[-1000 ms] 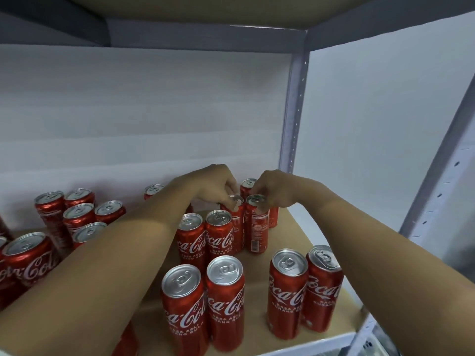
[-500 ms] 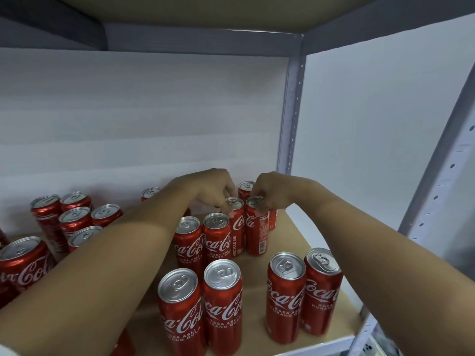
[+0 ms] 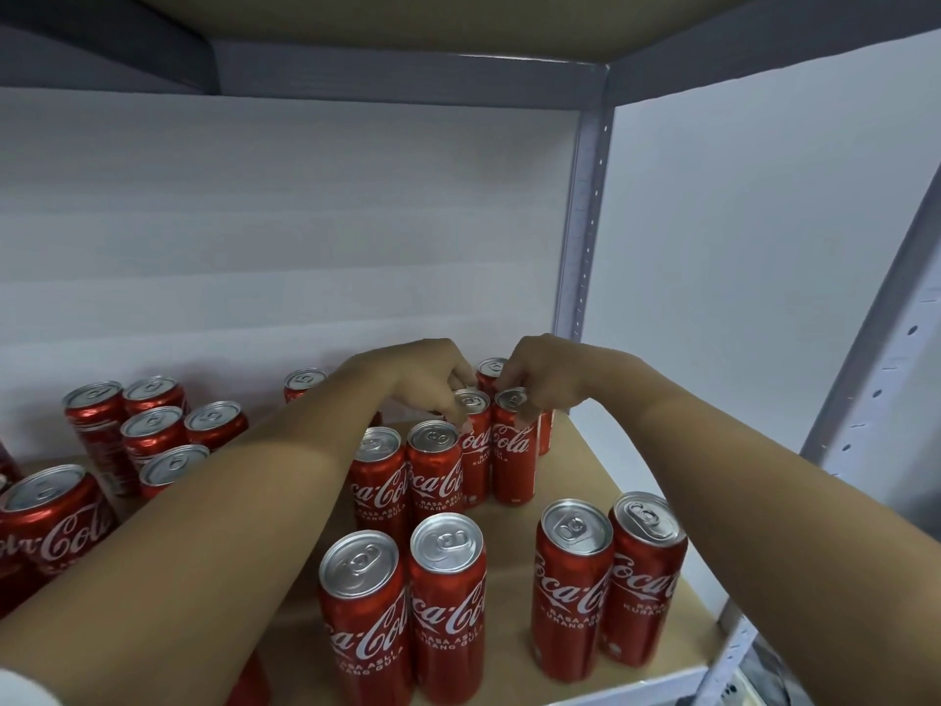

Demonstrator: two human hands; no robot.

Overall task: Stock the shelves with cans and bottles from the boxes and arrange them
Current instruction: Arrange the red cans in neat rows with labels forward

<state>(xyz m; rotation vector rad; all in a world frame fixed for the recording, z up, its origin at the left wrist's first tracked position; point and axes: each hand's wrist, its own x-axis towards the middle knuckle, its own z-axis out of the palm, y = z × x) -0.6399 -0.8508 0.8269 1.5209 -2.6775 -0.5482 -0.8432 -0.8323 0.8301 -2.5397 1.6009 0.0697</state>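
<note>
On the tan shelf board (image 3: pixel 570 476), by its rear corner post (image 3: pixel 580 247), red cans stand upright; left hand (image 3: pixel 417 379) pinches the top of one can (image 3: pixel 471 440), right hand (image 3: pixel 545 374) pinches its touching neighbour (image 3: pixel 514 450)

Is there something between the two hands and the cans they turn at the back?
Nothing visible: the left hand pinches the left can's rim, and the right hand pinches the right can's rim directly.
</note>
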